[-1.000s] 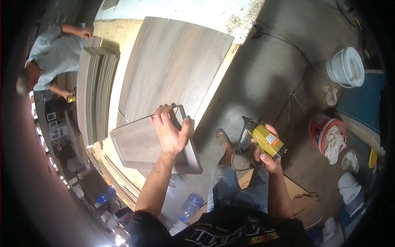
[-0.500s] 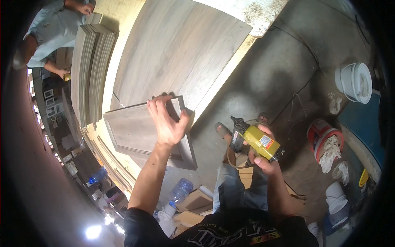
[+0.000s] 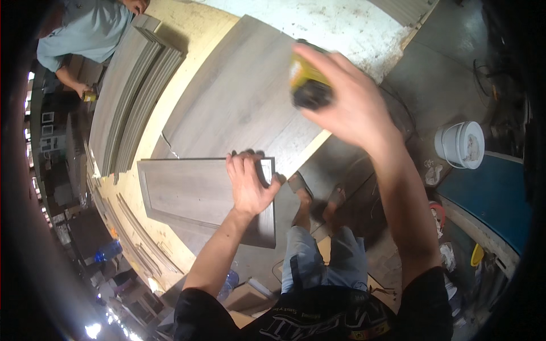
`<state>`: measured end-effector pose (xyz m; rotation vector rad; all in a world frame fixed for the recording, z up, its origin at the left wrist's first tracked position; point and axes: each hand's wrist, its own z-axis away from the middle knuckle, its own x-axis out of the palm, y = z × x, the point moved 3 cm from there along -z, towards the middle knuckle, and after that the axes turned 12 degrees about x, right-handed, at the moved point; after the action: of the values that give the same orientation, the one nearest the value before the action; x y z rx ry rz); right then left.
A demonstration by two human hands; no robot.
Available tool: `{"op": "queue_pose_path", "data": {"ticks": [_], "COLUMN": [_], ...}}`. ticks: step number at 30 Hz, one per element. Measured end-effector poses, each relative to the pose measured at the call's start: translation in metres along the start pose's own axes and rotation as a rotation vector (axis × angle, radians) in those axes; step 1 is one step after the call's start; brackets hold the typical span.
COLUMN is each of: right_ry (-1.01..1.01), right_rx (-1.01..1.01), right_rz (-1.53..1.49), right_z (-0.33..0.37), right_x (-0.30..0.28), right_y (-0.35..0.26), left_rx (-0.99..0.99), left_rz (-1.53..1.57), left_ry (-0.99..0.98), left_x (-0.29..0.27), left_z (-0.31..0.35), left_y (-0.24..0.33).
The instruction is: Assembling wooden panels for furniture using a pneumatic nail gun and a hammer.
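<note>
My left hand is closed over the edge of a grey wood-grain framed cabinet door, fingers over its far edge and thumb at the right end. The door slants across the edge of the bench. My right hand grips a yellow and black handheld power tool, both smeared by motion. They are raised above a large flat grey wood-grain panel; whether the tool touches it I cannot tell. The tool's exact kind is not clear.
Stacked grey panels stand on the yellowish bench at left, with thin strips nearer me. Another person is at the far left. On the right are a white bucket and a blue surface; cardboard lies below.
My right hand has swung the power tool from low beside my legs up and forward over the large panel. The door's right end has shifted slightly nearer me, with my left hand still on it.
</note>
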<state>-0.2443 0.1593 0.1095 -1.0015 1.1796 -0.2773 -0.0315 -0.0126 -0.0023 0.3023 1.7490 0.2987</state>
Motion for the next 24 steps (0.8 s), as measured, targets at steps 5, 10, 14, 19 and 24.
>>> {"op": "queue_pose_path", "data": {"ticks": [5,10,14,19,24], "right_ry": [0.142,0.079,0.105,0.166,0.127], "right_rx": [-0.082,0.336,0.472,0.438,0.419], "right_rz": [0.428,-0.156,-0.328,-0.176,-0.057], "right_z": [-0.062,0.059,0.117,0.121,0.12], "right_x": [0.075,0.118,0.162,0.175,0.175], "right_y": [0.023,0.011,0.005,-0.002,-0.003], "left_rx": [0.02,0.047,0.02,0.017,0.017], "left_rz": [0.082,0.247,0.266,0.129,0.098], "left_ry": [0.013,-0.071,-0.08,-0.1,-0.097], "left_x": [0.0,-0.018,-0.021,-0.014,-0.012], "left_z": [-0.004,0.0,-0.008,-0.003,-0.001], "left_y": [0.001,-0.033,-0.039,-0.043,-0.043]}}
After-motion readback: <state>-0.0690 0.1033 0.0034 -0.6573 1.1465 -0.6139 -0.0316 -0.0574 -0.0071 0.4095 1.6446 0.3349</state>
